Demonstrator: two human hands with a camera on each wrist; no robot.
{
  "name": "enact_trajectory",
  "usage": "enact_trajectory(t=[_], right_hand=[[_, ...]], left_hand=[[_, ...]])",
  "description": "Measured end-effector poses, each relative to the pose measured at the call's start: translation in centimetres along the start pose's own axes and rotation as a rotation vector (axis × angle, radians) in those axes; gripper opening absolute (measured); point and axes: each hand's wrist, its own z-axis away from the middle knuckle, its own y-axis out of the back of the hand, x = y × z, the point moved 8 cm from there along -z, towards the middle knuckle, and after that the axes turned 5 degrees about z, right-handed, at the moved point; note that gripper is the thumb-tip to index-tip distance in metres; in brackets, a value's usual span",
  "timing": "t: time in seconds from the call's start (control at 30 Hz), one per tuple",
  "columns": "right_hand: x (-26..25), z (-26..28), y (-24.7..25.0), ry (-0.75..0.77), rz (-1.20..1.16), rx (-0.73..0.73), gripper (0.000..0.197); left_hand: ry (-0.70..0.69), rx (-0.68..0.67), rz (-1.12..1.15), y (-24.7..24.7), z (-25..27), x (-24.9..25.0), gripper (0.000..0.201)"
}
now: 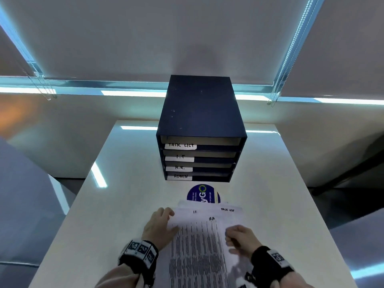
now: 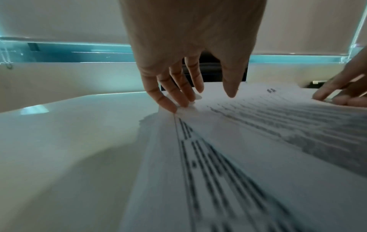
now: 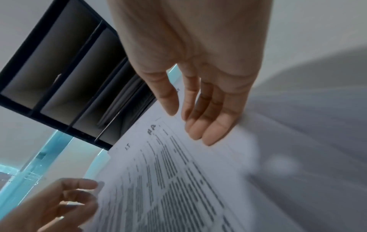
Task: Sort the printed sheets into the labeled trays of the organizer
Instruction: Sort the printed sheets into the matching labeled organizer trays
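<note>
Drawn blinds (image 1: 187, 34) fill the wall behind a pale counter (image 1: 116, 204), with a strip of daylight showing beneath them. A dark blue organizer (image 1: 199, 113) stands at the far end of the counter, its 4 trays facing the person and labelled from the top TASK LIST, I.T, H.R. and ADMIN. In the right wrist view some paper already lies in a tray nearest the counter; which one, I cannot tell.

Just in front of the organizer sits a round blue sticker (image 1: 202, 194), partly covered by the sheets (image 1: 199, 246). These lie fanned on the counter, nearer the person than the organizer, with I.T and TASK LIST handwritten on 2 of them.

The left hand (image 1: 159, 226) rests at the pile's left edge, its grip released: straight fingers (image 2: 178, 92) press down on the paper's corner. The right hand (image 1: 242, 238) is over the pile's right side, fingers (image 3: 210, 130) loosely extended, grasping nothing.
</note>
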Motion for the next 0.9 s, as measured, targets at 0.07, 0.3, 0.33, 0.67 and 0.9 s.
enact_trajectory(t=[0.07,0.3,0.33,0.67,0.9], right_hand=[[1.7,0.7,0.1,-0.007,-0.046,0.026,0.011],[1.7,2.8,-0.7,0.037,0.032,0.046,0.024],[1.6,3.2,-0.6,0.03,0.046,0.057,0.025],[-1.6,7.2,-1.7,0.158,0.043,-0.101,0.03],[-2.8,8.5,-3.1,0.182,-0.046,-0.264,0.05]], left_hand=[[-0.003,-0.044,-0.127,-0.8,1.0,-0.5,0.057],[0.101,-0.069,-0.288,0.1,1.9,-0.7,0.057],[0.075,-0.036,-0.289,0.5,2.0,-0.1,0.042],[0.033,-0.076,1.223,8.1,3.7,5.6,0.025],[0.185,0.058,1.481,11.4,1.1,4.7,0.025]])
